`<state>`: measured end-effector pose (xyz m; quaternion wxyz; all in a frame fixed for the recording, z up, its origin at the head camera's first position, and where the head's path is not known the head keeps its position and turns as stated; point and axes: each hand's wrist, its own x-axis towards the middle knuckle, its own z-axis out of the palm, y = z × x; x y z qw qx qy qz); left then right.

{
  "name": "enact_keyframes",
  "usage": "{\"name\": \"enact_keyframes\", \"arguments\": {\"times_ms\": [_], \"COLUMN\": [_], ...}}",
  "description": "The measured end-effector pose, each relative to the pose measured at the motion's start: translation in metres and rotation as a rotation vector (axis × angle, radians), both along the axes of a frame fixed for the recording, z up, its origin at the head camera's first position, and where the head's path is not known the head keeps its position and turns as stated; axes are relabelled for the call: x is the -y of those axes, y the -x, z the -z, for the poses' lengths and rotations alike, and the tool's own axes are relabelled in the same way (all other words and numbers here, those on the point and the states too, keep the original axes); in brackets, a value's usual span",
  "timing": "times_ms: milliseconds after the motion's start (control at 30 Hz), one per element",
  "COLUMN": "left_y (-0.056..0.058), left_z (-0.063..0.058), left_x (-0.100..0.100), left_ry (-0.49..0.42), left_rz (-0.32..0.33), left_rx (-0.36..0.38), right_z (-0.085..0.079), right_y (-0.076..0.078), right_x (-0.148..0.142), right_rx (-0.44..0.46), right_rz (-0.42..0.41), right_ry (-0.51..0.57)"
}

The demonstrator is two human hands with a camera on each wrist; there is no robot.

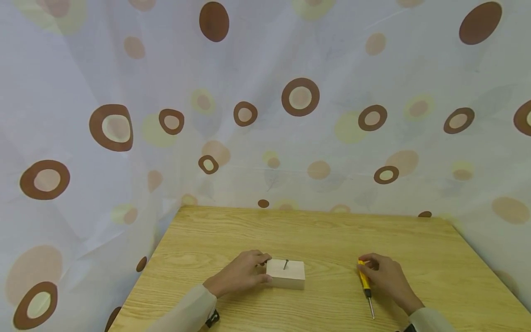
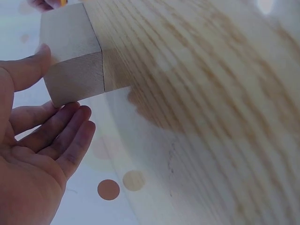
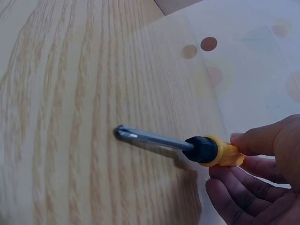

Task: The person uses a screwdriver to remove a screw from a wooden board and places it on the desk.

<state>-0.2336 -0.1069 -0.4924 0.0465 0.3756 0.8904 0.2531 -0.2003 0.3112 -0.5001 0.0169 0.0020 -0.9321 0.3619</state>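
A pale wooden block (image 1: pixel 286 282) lies on the table in front of me. From its top stands a dark screw (image 1: pixel 286 264), leaning slightly. My left hand (image 1: pixel 242 275) holds the block by its left end, thumb on the near side and fingertips at the far side; the left wrist view shows the thumb (image 2: pixel 35 68) against the wood. Off to the right, my right hand (image 1: pixel 387 280) pinches the yellow handle of a screwdriver (image 1: pixel 365 282) between thumb and fingers. Its metal shaft (image 3: pixel 154 140) points back toward me, with a cross-shaped tip low over the table.
The wood-grained table (image 1: pixel 332 240) reaches back to a white curtain (image 1: pixel 265 138) patterned with brown and yellow rings, which also closes in both sides. A stretch of tabletop separates the block from the screwdriver.
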Motion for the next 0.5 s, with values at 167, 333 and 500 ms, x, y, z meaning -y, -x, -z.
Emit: {"name": "enact_keyframes", "arguments": {"times_ms": [167, 333, 500], "left_y": [0.0025, 0.0056, 0.006], "left_z": [-0.0013, -0.0011, -0.0055], "left_x": [0.0006, 0.0, -0.0048], "left_ry": [0.004, -0.033, -0.112], "left_rz": [0.0, -0.008, -0.032], "left_rx": [0.023, 0.048, 0.04], "right_z": [0.002, 0.0033, 0.004], "right_y": [-0.0002, -0.0001, 0.0008], "right_x": [-0.001, -0.0017, -0.0012], "right_rx": [0.008, 0.006, 0.003], "right_rz": [-0.01, -0.003, 0.002], "right_ry": [-0.015, -0.04, -0.051]}}
